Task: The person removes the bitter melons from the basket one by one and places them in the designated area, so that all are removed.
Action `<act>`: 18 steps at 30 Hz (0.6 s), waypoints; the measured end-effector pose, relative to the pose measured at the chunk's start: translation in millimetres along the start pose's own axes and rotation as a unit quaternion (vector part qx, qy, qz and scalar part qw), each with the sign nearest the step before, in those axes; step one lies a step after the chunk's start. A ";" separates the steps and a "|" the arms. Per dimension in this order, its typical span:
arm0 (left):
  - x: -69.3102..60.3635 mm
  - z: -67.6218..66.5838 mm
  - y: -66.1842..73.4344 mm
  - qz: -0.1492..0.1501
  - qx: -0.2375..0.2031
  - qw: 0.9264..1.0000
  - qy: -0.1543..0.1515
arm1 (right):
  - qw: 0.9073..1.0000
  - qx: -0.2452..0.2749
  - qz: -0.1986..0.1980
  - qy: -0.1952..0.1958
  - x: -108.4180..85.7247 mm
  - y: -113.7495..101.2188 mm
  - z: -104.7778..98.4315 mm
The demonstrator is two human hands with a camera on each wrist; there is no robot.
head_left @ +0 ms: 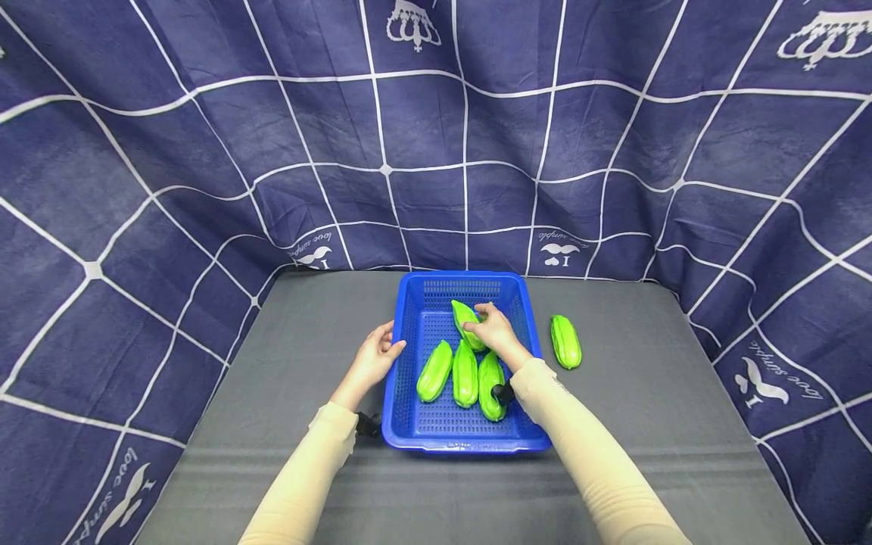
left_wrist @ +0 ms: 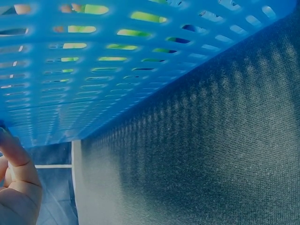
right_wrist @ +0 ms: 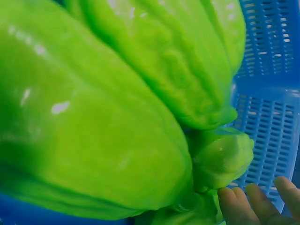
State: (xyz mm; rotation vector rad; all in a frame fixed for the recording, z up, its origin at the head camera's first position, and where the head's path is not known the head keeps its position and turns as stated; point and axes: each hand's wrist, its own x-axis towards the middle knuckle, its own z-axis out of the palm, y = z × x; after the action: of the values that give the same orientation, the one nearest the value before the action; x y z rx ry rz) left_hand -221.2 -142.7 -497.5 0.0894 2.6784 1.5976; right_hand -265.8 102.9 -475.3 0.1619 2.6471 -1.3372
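Note:
A blue plastic basket [head_left: 466, 445] with slotted walls stands on the table. At its left rim is my left hand [head_left: 371, 356], thumb and fingertips pinching the edge; in the left wrist view that hand [left_wrist: 18, 183] is partly cut off beside the slotted wall. Inside the basket, three bright green ridged bitter melons lie side by side, the middle one [head_left: 465, 375] among them. My right hand [head_left: 496, 333] is over another bitter melon [head_left: 463, 314] farther back, partly covering it. Its fingers [right_wrist: 234, 204] look spread, a fingertip touching a melon [right_wrist: 222, 159] in the right wrist view.
One more bitter melon [head_left: 566, 342] lies on the grey table [head_left: 633, 409], to the right of the basket. A dark blue curtain [head_left: 504, 197] with white lines hangs behind the table and along both sides.

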 end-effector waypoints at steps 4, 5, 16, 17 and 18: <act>-0.6 0.4 1.4 -0.008 -0.001 1.000 -0.003 | 1.000 -0.029 -0.009 -0.004 -0.2 0.8 2.1; -0.5 0.3 1.7 -0.010 -0.002 1.000 -0.003 | 0.999 -0.033 -0.011 -0.005 -0.5 0.8 2.5; -1.0 0.0 3.4 -0.011 0.005 1.000 0.000 | 0.996 -0.090 -0.027 -0.014 2.0 0.6 13.5; -1.0 0.2 3.0 -0.011 0.008 1.000 0.000 | 0.995 -0.094 -0.029 -0.014 1.8 0.4 14.7; -0.9 0.2 2.7 -0.010 0.010 1.000 0.001 | 0.994 -0.102 -0.032 -0.013 1.6 0.4 16.0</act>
State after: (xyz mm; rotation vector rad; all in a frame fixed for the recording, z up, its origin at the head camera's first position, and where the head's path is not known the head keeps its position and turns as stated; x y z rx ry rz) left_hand -220.2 -141.3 -495.2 0.0604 2.6888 1.5651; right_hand -265.6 90.3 -485.3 0.0330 2.7662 -1.0678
